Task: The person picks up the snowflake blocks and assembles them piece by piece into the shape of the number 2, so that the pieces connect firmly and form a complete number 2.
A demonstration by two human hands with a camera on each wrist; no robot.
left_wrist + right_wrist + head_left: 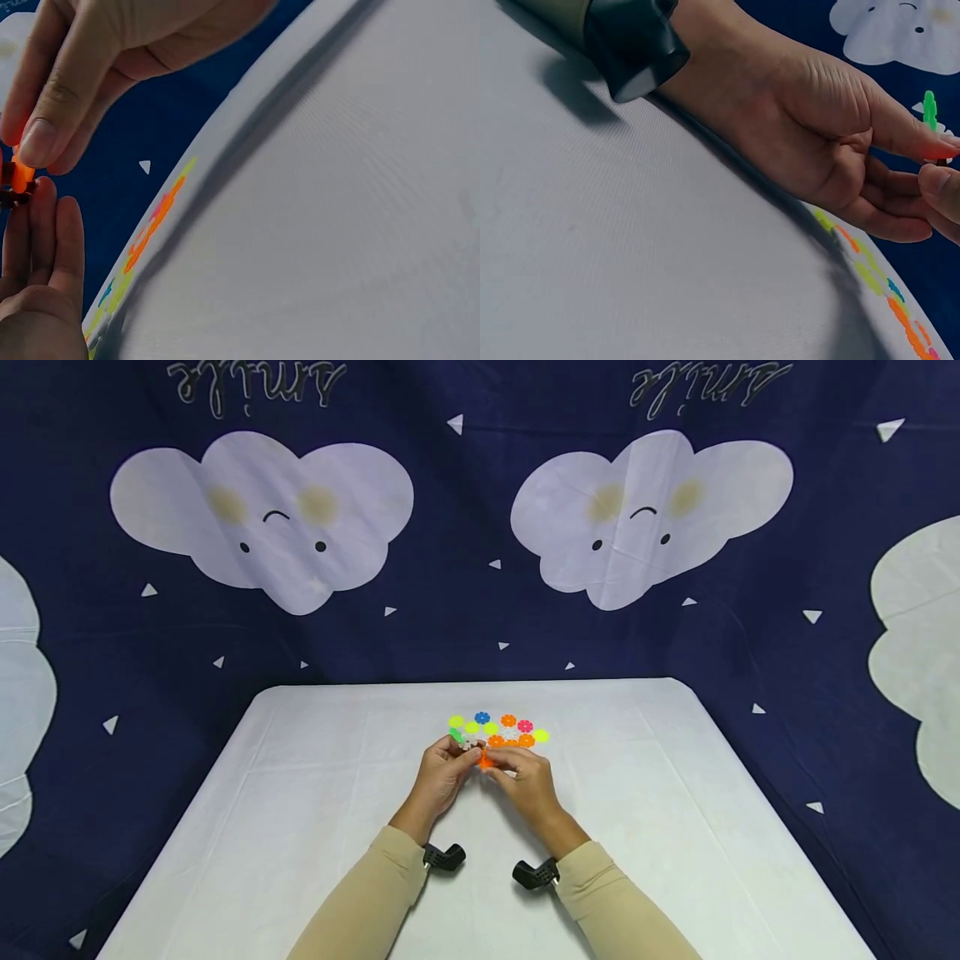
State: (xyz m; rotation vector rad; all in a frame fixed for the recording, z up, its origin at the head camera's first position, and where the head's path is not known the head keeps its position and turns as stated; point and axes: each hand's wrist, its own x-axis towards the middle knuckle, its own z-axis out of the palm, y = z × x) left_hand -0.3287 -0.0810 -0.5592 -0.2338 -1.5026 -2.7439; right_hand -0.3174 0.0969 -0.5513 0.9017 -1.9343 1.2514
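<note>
Left hand (438,779) is holding a small flower-piece cluster (930,110); right hand (531,787) is pinching its orange piece (486,762), both meeting above tabletop (337,827), toward far edge. Joining seems to be progressing; loose discs (482,717) are lying beyond, apparently awaiting use.

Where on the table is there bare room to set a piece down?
Free: the white table left of the left hand, and right of the right hand. Crowded: the far middle, where bright flower-shaped pieces cluster just beyond both hands.
</note>
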